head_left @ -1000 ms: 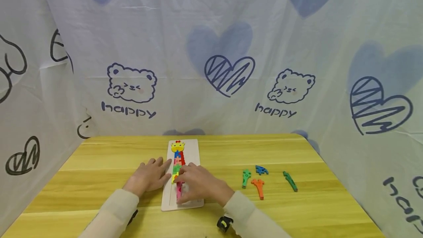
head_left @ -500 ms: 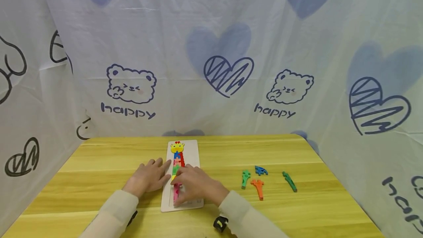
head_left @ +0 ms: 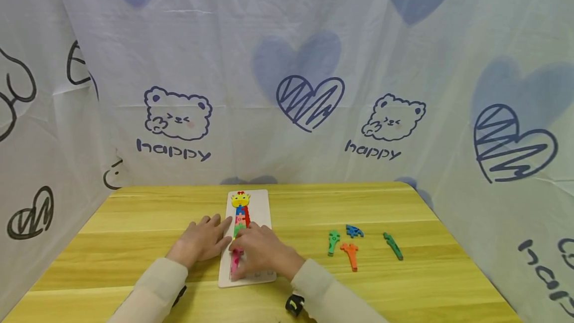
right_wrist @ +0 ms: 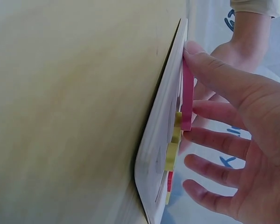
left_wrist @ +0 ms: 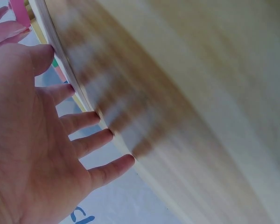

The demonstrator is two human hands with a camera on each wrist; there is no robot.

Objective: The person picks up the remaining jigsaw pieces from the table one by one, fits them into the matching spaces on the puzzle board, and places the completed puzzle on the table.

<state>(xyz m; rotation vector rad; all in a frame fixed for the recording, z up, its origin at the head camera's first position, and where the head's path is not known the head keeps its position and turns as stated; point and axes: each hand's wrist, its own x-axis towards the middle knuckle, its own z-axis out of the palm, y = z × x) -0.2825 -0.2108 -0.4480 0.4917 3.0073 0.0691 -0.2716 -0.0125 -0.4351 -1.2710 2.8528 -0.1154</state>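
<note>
A white puzzle board (head_left: 261, 208) lies on the table, bearing a giraffe of coloured interlocking pieces with a yellow head (head_left: 240, 199) at the far end. My right hand (head_left: 264, 249) pinches a pink puzzle piece (right_wrist: 188, 95) between thumb and fingers, over the near left part of the board. In the right wrist view this piece sits higher than the yellow piece (right_wrist: 171, 156) beside it. My left hand (head_left: 204, 238) has its fingers spread, tips touching the board's left edge. The right hand covers part of the giraffe's lower body in the head view.
Right of the board lie loose pieces: a light green one (head_left: 333, 243), a blue one (head_left: 354, 231), an orange one (head_left: 351, 255) and a dark green one (head_left: 393, 246). A white printed curtain (head_left: 251, 113) hangs behind the wooden table (head_left: 314, 198).
My right hand has shifted a little to the left along with the pink puzzle piece. The left hand and the loose pieces stay where they were.
</note>
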